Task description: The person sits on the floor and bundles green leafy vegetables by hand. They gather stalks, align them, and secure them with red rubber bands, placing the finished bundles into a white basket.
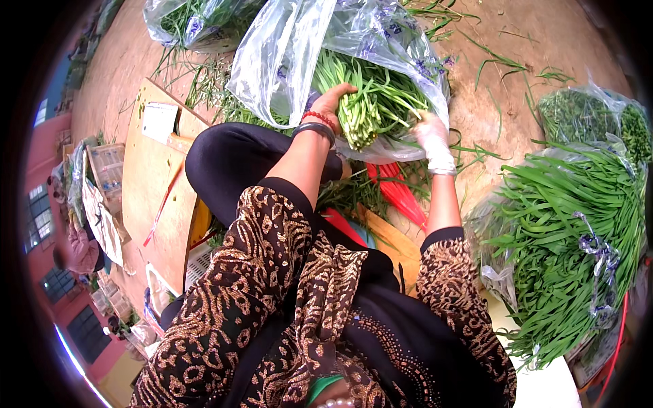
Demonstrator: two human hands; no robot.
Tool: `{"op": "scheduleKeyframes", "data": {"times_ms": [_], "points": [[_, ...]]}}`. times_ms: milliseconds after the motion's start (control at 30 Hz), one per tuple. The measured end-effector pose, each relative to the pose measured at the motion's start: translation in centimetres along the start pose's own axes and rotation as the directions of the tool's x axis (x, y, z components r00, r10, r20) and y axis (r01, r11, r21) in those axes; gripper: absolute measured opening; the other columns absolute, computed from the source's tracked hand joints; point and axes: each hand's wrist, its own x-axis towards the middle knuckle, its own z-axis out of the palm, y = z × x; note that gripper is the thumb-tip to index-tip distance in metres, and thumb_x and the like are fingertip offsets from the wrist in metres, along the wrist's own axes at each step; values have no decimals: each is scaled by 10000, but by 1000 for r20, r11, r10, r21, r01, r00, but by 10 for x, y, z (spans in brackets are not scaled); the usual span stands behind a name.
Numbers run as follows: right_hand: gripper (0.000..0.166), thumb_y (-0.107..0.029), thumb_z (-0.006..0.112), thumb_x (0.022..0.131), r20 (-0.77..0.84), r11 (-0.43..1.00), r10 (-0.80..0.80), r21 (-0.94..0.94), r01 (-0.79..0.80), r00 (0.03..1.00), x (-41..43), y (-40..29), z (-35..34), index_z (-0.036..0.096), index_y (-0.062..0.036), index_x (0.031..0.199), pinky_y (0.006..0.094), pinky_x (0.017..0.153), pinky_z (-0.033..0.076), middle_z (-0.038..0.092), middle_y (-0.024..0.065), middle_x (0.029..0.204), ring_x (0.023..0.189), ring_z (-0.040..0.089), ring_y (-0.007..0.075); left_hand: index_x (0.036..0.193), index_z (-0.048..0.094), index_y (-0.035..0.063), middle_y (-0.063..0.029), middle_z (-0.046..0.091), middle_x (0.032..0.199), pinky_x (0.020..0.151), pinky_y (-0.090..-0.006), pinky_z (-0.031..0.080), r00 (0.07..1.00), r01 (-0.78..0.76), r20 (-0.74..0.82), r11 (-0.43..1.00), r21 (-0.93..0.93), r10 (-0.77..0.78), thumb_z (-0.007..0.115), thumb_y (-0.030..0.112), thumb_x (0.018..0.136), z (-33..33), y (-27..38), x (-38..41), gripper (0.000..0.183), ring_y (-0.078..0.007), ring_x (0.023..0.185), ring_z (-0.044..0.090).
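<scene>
A thick bunch of garlic chives (pixel 375 102) lies in an opened clear plastic bag (pixel 285 56) with purple print. Its pale cut ends point back towards me. My left hand (pixel 329 104), bare with a red bead bracelet and a dark bangle, grips the bunch from its left side, the thumb on top. On the bunch's right, my right hand (pixel 432 135) wears a whitish glove. Its fingers are closed around the ends of a few stalks that splay from the bunch, next to the bag's edge.
Red plastic strips (pixel 395 188) and loose trimmings lie below the bag. To the left is a wooden board (pixel 153 178) bearing a white card. A large heap of green leaves (pixel 566 245) stands at right, near another filled bag (pixel 576 115). A person (pixel 81 250) sits far left.
</scene>
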Motion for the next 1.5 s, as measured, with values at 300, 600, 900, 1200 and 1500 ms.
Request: {"op": "scheduleKeyframes", "data": {"times_ms": [300,600,900,1200,1500], "points": [[783,-328,728,810,-184,875,-467,-233,423,865,-4,-69,-34,383,-112,1478,457,1126,314,473,186,1453,1344,437,336,969,670,43,-136,723,937,855,-534,537,999,15,44,999,36,-16,717,224,802,-7,1,7,251,-318,828,693],[525,-279,589,894,-232,899,-134,380,217,963,82,55,243,435,-115,1368,437,703,557,696,139,1017,854,699,350,972,667,15,-143,725,909,824,-492,575,990,-12,138,998,-59,20,673,208,854,40,7,1,226,-307,809,709],[385,-403,494,986,246,966,33,-256,33,969,-42,-3,121,636,-77,1134,360,861,520,662,120,1119,1002,656,249,1159,573,-62,-263,653,1104,907,-547,543,743,128,650,921,-368,156,651,223,874,83,-27,-172,410,-395,980,663],[656,-552,488,968,279,-96,-221,947,-306,934,-133,-27,-34,441,-42,1377,366,1023,429,506,123,1366,1214,518,244,1136,606,-19,-169,698,1033,856,-463,576,845,33,529,979,-200,80,707,223,852,55,-77,-179,387,-288,884,700],[1101,-805,489,785,155,55,-460,988,-146,875,-194,-141,-114,231,-34,1528,509,1133,357,375,234,1494,1330,440,356,1235,558,-3,-61,644,1068,894,-323,500,648,-711,683,590,383,337,737,142,767,38,-166,-202,521,-171,1016,608]]}}
